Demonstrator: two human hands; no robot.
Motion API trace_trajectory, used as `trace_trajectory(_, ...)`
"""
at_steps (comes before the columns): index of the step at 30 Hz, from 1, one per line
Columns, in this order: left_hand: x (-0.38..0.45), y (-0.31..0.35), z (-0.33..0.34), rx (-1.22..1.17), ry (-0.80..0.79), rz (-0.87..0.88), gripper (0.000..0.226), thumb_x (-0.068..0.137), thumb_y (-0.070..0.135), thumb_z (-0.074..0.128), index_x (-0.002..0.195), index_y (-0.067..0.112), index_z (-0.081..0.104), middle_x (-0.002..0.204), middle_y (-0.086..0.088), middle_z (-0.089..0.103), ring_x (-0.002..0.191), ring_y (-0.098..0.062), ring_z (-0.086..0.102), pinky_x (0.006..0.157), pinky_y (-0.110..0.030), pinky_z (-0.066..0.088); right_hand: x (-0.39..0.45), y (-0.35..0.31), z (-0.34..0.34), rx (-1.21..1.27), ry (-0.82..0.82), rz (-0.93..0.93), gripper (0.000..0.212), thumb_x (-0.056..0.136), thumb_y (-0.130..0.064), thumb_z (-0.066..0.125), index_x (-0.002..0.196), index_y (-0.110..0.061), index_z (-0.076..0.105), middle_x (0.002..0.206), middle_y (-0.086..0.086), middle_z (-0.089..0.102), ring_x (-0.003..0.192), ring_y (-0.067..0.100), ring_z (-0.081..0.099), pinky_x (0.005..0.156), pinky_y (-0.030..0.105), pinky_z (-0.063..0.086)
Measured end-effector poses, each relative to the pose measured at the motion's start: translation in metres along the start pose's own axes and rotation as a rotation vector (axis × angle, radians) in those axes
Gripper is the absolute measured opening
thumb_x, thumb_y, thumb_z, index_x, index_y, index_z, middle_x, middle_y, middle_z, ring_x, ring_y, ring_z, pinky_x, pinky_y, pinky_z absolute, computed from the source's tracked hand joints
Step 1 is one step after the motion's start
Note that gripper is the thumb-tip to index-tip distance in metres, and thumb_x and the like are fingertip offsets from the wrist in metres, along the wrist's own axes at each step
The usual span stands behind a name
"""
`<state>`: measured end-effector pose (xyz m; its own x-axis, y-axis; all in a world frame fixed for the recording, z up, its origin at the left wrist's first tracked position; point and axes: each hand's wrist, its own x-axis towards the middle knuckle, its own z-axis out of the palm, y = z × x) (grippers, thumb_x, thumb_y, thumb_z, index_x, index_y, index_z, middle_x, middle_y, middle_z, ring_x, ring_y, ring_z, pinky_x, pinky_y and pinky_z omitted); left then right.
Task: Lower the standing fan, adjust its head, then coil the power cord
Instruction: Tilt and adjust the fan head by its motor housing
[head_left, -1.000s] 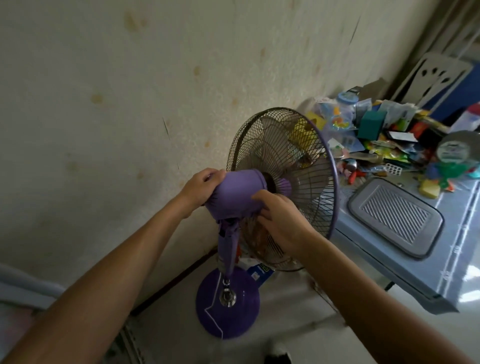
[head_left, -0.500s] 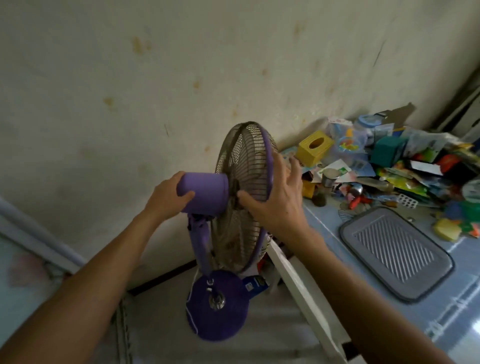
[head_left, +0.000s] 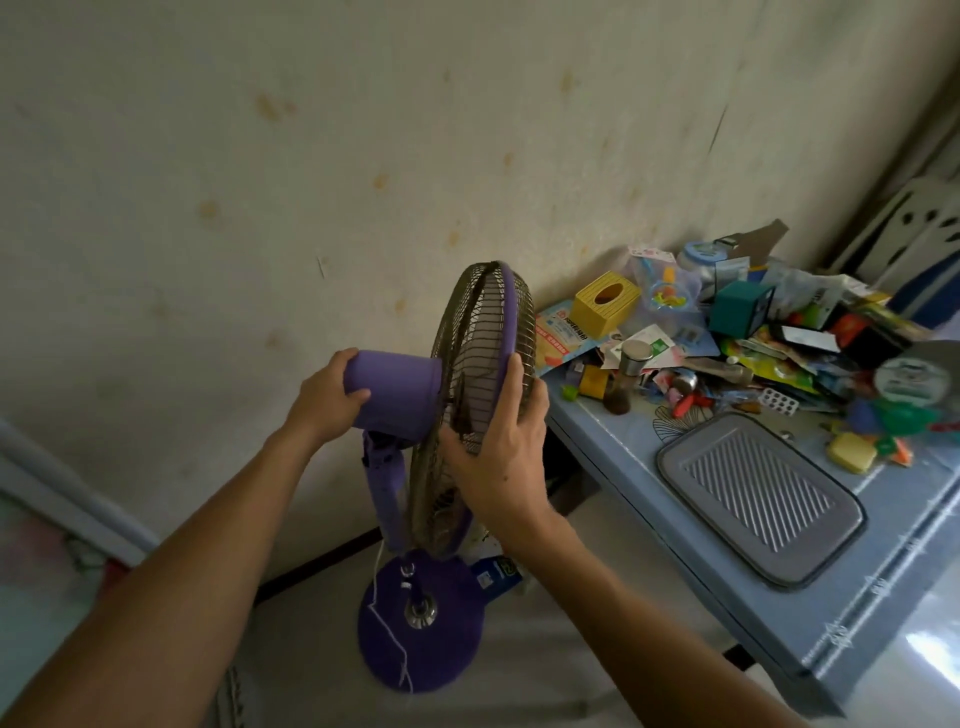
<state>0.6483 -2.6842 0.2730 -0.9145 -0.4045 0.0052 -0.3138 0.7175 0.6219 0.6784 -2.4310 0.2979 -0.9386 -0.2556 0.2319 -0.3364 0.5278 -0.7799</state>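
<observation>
From my remote view, the purple standing fan (head_left: 410, 467) stands at centre frame, its round base (head_left: 421, 623) on the floor at 6 o'clock. My left hand (head_left: 324, 397) grips the rear of the motor housing (head_left: 395, 389), fingers curled around it. My right hand (head_left: 498, 457) lies against the wire guard (head_left: 483, 332), fingers extended, thumb at the purple rim. The white power cord (head_left: 387, 629) trails uncoiled across the base. A cluttered table (head_left: 613, 441) sits at 3 o'clock.
</observation>
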Motion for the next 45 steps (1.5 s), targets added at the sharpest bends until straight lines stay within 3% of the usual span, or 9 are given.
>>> trace_trajectory(4, -0.007, -0.005, -0.003, 0.026, 0.056, 0.012, 0.06, 0.092, 0.02, 0.067, 0.145, 0.013, 0.039, 0.14, -0.019, 0.054, 0.123, -0.04, 0.054, 0.094, -0.043, 0.046, 0.016, 0.011, -0.009, -0.001, -0.028, -0.024, 0.106, 0.084, -0.042, 0.074, 0.156, -0.039, -0.004, 0.162, -0.001, 0.006, 0.149, 0.031, 0.021, 0.115, 0.053, 0.04)
trace_trajectory(9, -0.022, -0.017, 0.015, 0.036, 0.045, -0.054, 0.05, 0.092, 0.015, 0.063, 0.139, 0.013, 0.045, 0.132, -0.018, 0.059, 0.115, -0.037, 0.058, 0.086, -0.041, 0.047, 0.021, 0.034, -0.006, 0.018, -0.139, 0.007, 0.108, 0.081, -0.037, 0.079, 0.155, -0.042, 0.001, 0.161, -0.004, 0.012, 0.146, 0.025, 0.027, 0.107, 0.034, 0.041)
trace_trajectory(12, -0.03, -0.026, 0.028, -0.025, 0.036, -0.011, 0.057, 0.089, 0.009, 0.066, 0.142, 0.009, 0.044, 0.138, -0.018, 0.055, 0.123, -0.036, 0.054, 0.096, -0.04, 0.044, 0.005, 0.037, 0.012, 0.07, -0.071, 0.023, 0.105, 0.079, -0.037, 0.08, 0.154, -0.043, 0.007, 0.155, -0.004, 0.019, 0.139, 0.022, 0.035, 0.104, 0.042, 0.052)
trace_trajectory(15, -0.03, -0.037, 0.032, -0.119, 0.054, -0.031, 0.066, 0.084, 0.006, 0.071, 0.143, 0.007, 0.043, 0.136, -0.02, 0.058, 0.121, -0.037, 0.056, 0.089, -0.031, 0.041, 0.011, 0.036, 0.018, 0.054, -0.048, 0.022, 0.104, 0.078, -0.033, 0.081, 0.154, -0.043, 0.01, 0.155, -0.001, 0.021, 0.138, 0.025, 0.037, 0.102, 0.044, 0.052)
trace_trajectory(23, -0.008, -0.031, 0.037, -0.387, -0.054, -0.232, 0.067, 0.092, 0.029, 0.066, 0.149, 0.022, 0.031, 0.145, -0.015, 0.049, 0.124, -0.038, 0.053, 0.098, -0.055, 0.049, 0.021, 0.044, 0.01, 0.03, 0.002, 0.015, 0.096, 0.078, -0.034, 0.082, 0.15, -0.043, 0.019, 0.152, -0.003, 0.023, 0.129, 0.016, 0.034, 0.103, 0.047, 0.052)
trace_trajectory(28, 0.0, -0.029, 0.038, -0.526, -0.133, -0.409, 0.078, 0.092, 0.05, 0.061, 0.154, 0.03, 0.018, 0.157, -0.007, 0.036, 0.13, -0.038, 0.048, 0.091, -0.05, 0.046, 0.021, 0.054, 0.014, 0.041, 0.009, -0.018, 0.095, 0.077, -0.034, 0.082, 0.149, -0.043, 0.021, 0.151, -0.002, 0.023, 0.134, 0.023, 0.035, 0.099, 0.049, 0.055)
trace_trajectory(35, 0.002, -0.048, 0.04, -0.542, -0.177, -0.413, 0.075, 0.088, 0.059, 0.061, 0.15, 0.035, 0.026, 0.152, -0.005, 0.042, 0.122, -0.034, 0.055, 0.092, -0.051, 0.046, 0.025, 0.069, 0.015, 0.089, -0.032, -0.039, 0.097, 0.077, -0.029, 0.083, 0.149, -0.041, 0.02, 0.149, -0.006, 0.023, 0.126, 0.01, 0.031, 0.094, 0.032, 0.049)
trace_trajectory(43, 0.045, -0.055, 0.04, -0.496, -0.313, -0.372, 0.072, 0.078, 0.071, 0.061, 0.135, 0.033, 0.042, 0.137, 0.0, 0.052, 0.111, -0.025, 0.058, 0.078, -0.042, 0.049, 0.022, 0.056, 0.006, 0.043, -0.036, 0.048, 0.103, 0.078, -0.027, 0.084, 0.156, -0.032, 0.017, 0.156, 0.005, 0.027, 0.137, 0.018, 0.035, 0.103, 0.034, 0.044)
trace_trajectory(45, 0.055, -0.061, 0.042, -0.495, -0.365, -0.337, 0.067, 0.076, 0.069, 0.064, 0.129, 0.032, 0.047, 0.131, 0.001, 0.055, 0.105, -0.023, 0.061, 0.071, -0.04, 0.054, 0.018, 0.047, 0.009, -0.058, -0.025, 0.096, 0.101, 0.08, -0.027, 0.082, 0.157, -0.024, 0.017, 0.159, 0.01, 0.02, 0.142, 0.023, 0.03, 0.11, 0.046, 0.044)
